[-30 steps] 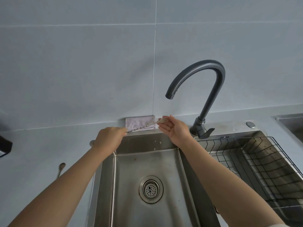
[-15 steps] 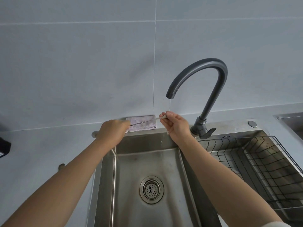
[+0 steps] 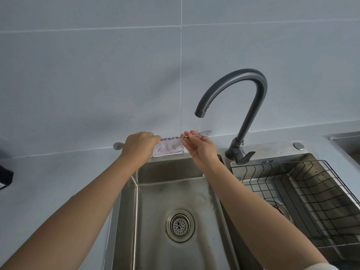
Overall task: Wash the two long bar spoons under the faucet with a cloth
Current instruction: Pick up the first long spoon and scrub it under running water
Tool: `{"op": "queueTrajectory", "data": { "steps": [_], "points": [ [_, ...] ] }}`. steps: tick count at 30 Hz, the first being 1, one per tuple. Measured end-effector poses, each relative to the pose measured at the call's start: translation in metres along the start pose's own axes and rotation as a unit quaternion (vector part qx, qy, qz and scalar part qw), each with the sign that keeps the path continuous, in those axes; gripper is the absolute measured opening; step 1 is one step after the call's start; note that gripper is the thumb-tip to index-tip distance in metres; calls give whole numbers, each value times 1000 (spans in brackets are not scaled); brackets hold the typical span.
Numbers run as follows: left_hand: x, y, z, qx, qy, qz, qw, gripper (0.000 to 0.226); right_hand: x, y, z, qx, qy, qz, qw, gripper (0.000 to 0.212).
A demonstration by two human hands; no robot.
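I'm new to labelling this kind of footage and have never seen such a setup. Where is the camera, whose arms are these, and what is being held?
There is no machine here. A person wears a wide-angle camera on the head, so this single view looks forward and down along their own bare arms. The left hand grips one end of a long twisted bar spoon. The fingers of the right hand pinch it near its small fork tip, under a thin trickle from the grey faucet. Below is a steel sink with a round drain. A folded pale cloth lies on the ledge behind the spoon. A black wire rack sits in the basin to the right.
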State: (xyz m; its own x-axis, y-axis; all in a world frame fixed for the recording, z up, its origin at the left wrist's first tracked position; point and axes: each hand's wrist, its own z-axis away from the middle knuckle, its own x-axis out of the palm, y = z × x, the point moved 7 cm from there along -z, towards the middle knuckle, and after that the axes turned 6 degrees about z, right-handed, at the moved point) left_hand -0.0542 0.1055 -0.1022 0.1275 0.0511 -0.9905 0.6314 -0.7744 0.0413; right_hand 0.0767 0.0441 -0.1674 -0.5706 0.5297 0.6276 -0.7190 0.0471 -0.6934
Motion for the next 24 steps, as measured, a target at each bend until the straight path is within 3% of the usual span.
{"op": "queueTrajectory", "data": {
  "steps": [5, 8, 10, 14, 19, 21, 24],
  "points": [
    [6, 1, -9, -8, -23, -33, 999, 24, -5, -3, 2, 3, 20, 18, 1000, 17],
    [9, 5, -14, -6, -35, -40, 999, 15, -2, -2, 2, 14, 27, 24, 999, 30],
    [9, 11, -16, -8, -43, -47, 998, 15, 1, -2, 3, 16, 26, 18, 999, 35],
    [11, 12, -18, -7, -43, -30, 999, 21, 1, -5, 4, -10, 21, 59, 998, 14],
    [8, 8, -12, 8, -25, -18, 999, 19, -8, -8, 4, -21, 62, 73, 995, 12],
    [5, 6, -9, 5, -36, -16, 999, 26, -9, -5, 4, -10, 88, 53, 995, 22],
    [5, -2, -8, 38, 15, -13, 999, 42, -8, 2, 4, 7, 95, 36, 995, 35]
  ]
}}
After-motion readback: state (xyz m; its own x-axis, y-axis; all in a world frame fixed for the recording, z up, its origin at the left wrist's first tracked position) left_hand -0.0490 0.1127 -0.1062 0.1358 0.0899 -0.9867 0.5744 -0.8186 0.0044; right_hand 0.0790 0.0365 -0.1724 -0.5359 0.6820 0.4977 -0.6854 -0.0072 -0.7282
